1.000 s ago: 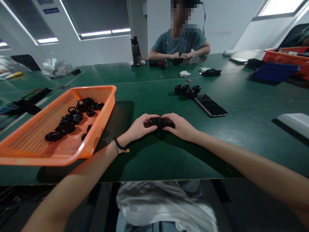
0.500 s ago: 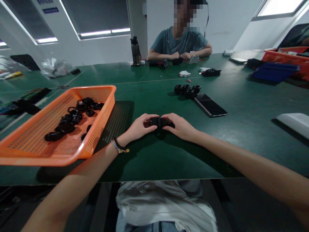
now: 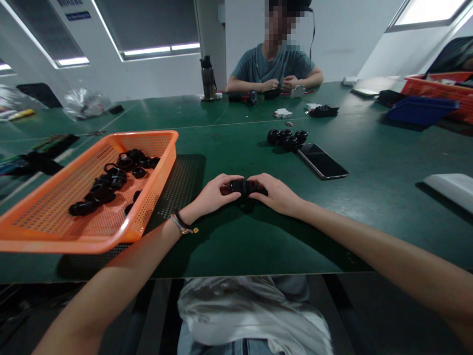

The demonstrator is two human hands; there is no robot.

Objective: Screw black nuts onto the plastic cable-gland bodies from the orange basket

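A small black plastic part [image 3: 240, 187] is held low over the green table [image 3: 369, 162] between both my hands. My left hand [image 3: 212, 195] grips its left end and my right hand [image 3: 276, 193] grips its right end; a bit of red shows at each side of the part. My fingers hide most of it. An orange mesh basket [image 3: 155, 197] to my left holds several black ring-shaped parts [image 3: 111, 182]. A cluster of assembled black parts [image 3: 287, 137] stands further back on the table.
A dark phone [image 3: 322, 160] lies flat right of centre. A white object [image 3: 453, 188] sits at the right edge. Across the table a person in a grey-blue shirt [image 3: 275, 66] handles small parts beside a dark bottle [image 3: 207, 78]. Blue and orange bins [image 3: 421, 108] stand far right.
My hands and the black part stay in the same spot, with only slight finger shifts. The person opposite has moved their hands a little.
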